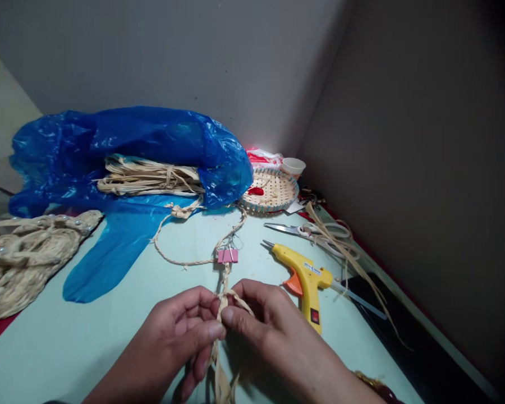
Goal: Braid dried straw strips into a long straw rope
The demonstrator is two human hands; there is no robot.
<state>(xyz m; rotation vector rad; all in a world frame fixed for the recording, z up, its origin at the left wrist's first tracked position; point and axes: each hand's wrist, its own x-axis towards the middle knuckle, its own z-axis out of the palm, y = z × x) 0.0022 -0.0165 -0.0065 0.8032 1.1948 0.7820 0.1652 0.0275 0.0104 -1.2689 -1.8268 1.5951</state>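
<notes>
A pale braid of dried plant fibre (226, 274) runs from a pink binder clip (228, 256) down to my fingers. My left hand (180, 325) pinches the strands from the left, thumb and fingers pressed together. From the right, my right hand (263, 314) grips the same strands, one bending out over its index finger. Loose strand ends (223, 384) hang below both hands toward the front edge of the view. Beyond the clip, the finished cord (179, 262) curves in a loop across the table.
A blue plastic bag (151, 132) holds a bundle of dried fibre (151, 177). At left lies a woven fibre piece with beads (37, 258). On the right are a yellow glue gun (305, 269), scissors (288, 228) and loose strands (357, 258). A round basket (273, 193) and white cup (293, 166) stand behind.
</notes>
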